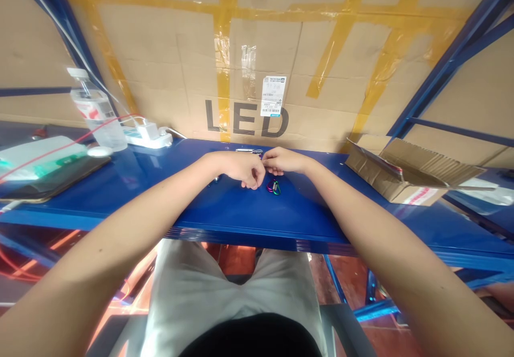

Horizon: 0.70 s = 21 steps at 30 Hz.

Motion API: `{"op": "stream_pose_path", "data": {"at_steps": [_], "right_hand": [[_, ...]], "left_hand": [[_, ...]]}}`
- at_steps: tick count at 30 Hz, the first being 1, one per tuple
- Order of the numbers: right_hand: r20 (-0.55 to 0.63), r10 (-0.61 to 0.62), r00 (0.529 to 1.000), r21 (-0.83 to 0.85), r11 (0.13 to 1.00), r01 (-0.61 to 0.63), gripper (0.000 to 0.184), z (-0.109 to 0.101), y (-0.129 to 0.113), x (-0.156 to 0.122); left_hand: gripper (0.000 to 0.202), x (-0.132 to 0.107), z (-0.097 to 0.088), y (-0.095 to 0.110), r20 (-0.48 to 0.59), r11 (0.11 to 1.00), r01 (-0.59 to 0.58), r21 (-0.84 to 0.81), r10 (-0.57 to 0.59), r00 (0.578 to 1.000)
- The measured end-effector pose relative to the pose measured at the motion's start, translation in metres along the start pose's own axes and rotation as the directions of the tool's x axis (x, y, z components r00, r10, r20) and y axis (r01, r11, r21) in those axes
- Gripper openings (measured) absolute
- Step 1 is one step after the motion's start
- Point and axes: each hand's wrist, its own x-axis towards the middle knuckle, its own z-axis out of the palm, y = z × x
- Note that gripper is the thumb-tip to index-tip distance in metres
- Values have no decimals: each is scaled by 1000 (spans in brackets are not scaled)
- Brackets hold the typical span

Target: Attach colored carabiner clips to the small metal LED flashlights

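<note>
My left hand (246,171) is closed over the blue tabletop (225,207), its fingers curled down. Close beside it, my right hand (284,161) has its thumb and fingers drawn together in a pinch. The fingertips of both hands nearly meet. Whatever lies between them is hidden or too small to name. Just below the fingers, shiny purple and green loops that look like carabiners (273,187) lie on the table. Behind my left hand rests a thin silvery piece (246,150), partly covered by that hand. A small bit of metal also peeks out by my left wrist.
A cardboard box with open flaps (417,194) stands at the right. On the left are a clear bottle (98,113), a white power strip (155,138), a red cable and a green-white packet (40,156). A large taped carton (180,62) walls off the back.
</note>
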Motion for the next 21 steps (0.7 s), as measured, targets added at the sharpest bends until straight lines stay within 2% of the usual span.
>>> {"op": "stream_pose_path", "data": {"at_steps": [5,9,14,18,21], "right_hand": [[-8,28,1000,-8,1000,-28,22,-2,0,1],[-22,28,999,15,999,-28,20,-3,1,1],[-16,21,1000,-9,1000,-21,19,-4,2,0],[23,-2,1000,-15,1000,2,4,-7,4,0],[60,-15,998,-79,997,20,15,-10,5,1]], "left_hand": [[25,1,-3,-15,-95,996,75,51,-70,993],[29,4,-4,-24,-109,996,73,52,-67,992],[29,3,-4,-25,-113,996,79,42,-74,991],[22,0,-5,-23,-129,993,106,57,-98,987],[21,-2,-5,-28,-172,986,153,62,-141,975]]}}
